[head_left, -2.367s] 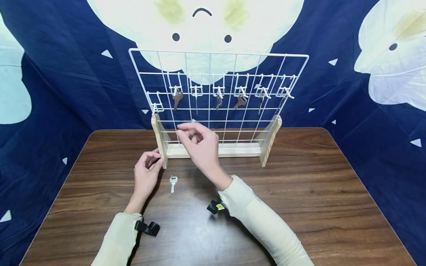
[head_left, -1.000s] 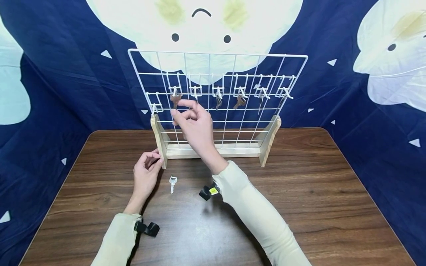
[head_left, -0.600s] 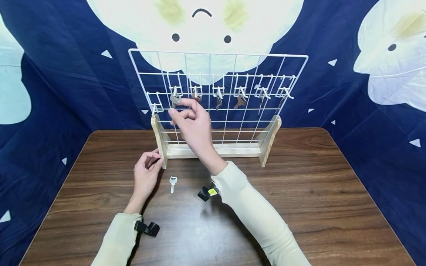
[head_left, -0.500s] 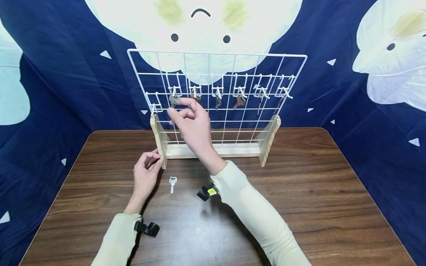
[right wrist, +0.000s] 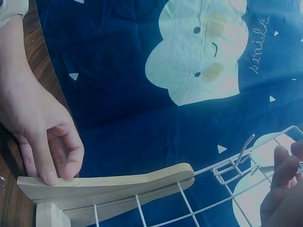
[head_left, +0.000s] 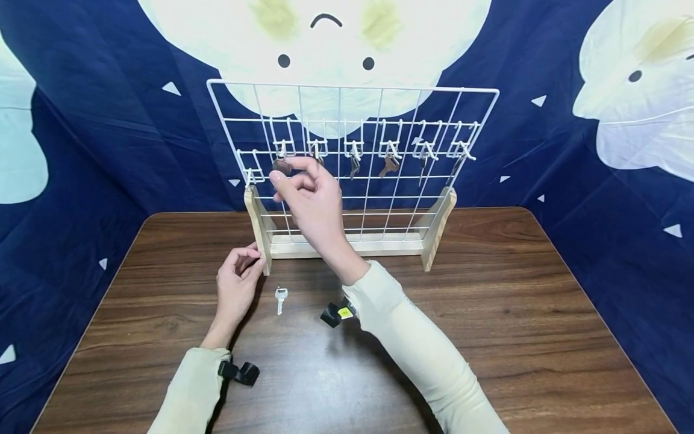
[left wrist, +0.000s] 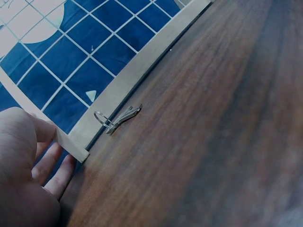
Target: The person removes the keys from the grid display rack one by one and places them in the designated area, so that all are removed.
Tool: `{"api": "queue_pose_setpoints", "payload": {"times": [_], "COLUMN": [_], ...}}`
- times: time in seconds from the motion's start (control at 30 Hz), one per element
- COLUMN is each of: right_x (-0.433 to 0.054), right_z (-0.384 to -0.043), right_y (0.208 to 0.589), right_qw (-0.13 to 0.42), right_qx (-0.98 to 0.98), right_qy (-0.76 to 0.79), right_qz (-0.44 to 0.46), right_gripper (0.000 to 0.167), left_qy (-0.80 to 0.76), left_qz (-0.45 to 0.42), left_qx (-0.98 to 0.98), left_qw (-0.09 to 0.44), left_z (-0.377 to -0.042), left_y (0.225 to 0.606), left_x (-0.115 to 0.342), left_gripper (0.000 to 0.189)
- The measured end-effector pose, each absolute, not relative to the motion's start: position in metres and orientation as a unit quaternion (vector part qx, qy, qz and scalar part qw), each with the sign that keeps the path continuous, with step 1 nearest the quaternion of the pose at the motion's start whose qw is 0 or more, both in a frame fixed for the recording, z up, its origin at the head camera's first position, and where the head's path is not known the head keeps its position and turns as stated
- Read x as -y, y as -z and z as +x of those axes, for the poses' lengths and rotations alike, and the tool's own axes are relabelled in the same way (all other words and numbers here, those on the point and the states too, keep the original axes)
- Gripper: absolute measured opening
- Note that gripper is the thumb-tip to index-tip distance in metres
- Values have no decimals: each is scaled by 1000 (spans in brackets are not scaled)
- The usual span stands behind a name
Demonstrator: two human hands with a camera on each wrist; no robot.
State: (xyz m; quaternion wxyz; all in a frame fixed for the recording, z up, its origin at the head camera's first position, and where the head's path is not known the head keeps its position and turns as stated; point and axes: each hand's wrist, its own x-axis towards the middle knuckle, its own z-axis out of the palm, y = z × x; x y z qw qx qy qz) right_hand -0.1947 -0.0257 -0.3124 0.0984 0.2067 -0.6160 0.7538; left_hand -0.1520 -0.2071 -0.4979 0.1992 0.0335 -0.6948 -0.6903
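My left hand [head_left: 237,283] grips the lower end of the wooden side panel [right wrist: 118,182] of a white wire grid rack [head_left: 352,88], thumb on its near edge. My right hand [head_left: 317,208] is raised to the upper-left hook [head_left: 283,144]. There its index finger and thumb close about a dark key [head_left: 280,166], which still overlaps the hook; fingers partly cover the key. In the right wrist view this hand shows only at the right edge. A silver key [head_left: 281,295] on a small ring [left wrist: 101,118] lies on the table before the rack.
More keys [head_left: 390,164] hang on the hooks to the right. A lower hook [head_left: 252,175] at the far left carries no key. The brown wooden table [head_left: 488,313] runs back to a blue cloth backdrop [head_left: 135,120] with white clouds.
My right hand has risen from in front of the grid to the upper-left hook and edged left. The key there has turned at my fingers. My left hand stays put.
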Motion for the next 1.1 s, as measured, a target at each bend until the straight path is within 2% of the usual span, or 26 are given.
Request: {"api": "queue_pose_setpoints", "payload": {"times": [1.1], "right_x": [21], "right_z": [-186], "right_y": [297], "right_qw": [116], "right_qx": [586], "right_qy": [-760], "right_qz": [257], "right_gripper": [18], "left_qy": [684], "left_qz": [41], "left_qx": [700], "left_qw": [199], "left_z": [-152], "left_y": [495], "left_x": [208], "left_gripper": [16]}}
